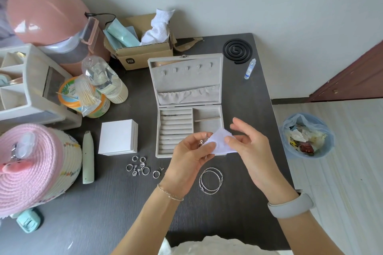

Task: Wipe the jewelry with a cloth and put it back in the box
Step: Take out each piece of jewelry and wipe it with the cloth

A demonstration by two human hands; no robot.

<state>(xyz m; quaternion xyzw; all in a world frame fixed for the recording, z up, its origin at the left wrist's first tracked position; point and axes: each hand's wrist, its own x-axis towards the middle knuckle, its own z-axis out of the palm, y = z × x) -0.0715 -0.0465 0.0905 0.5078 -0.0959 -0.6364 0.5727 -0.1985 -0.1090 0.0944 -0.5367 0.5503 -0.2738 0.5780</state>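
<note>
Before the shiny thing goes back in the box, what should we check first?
1. Jewelry box lid open: ok.
2. Ring rolls free to take a piece: ok.
3. White cloth in the right hand: ok.
4. Small silver piece pinched by the left hand: ok.
5. Piece wiped all over: cannot tell.
6. Loose rings and big hoops wiped and put away: not ok, they lie on the table.
</note>
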